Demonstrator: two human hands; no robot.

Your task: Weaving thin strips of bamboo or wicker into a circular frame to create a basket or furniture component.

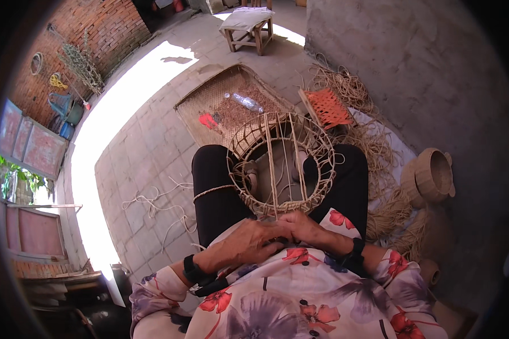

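Observation:
A round frame (pixel 327 186) wrapped and netted with tan cord rests between my knees. Several taut strands (pixel 271 161) cross its opening from far rim to near rim. Close to my lap, just below the near rim, my left hand (pixel 251 242) and my right hand (pixel 306 229) meet with curled fingers. Both are closed around the cord (pixel 276 213) where it comes down from the frame; the fingertips partly hide it. Another strand (pixel 212 191) runs from the frame's left side over my left thigh. Loose cord (pixel 152 199) trails on the paving to the left.
Beyond the frame lies a woven mat (pixel 201 101) with brown scraps, a plastic bottle (pixel 246 102) and a red piece (pixel 208 120). To the right are an orange-webbed frame (pixel 327 107), heaped cord (pixel 367 150) and round woven baskets (pixel 434 172) by the wall. A wooden stool (pixel 247 22) stands far off.

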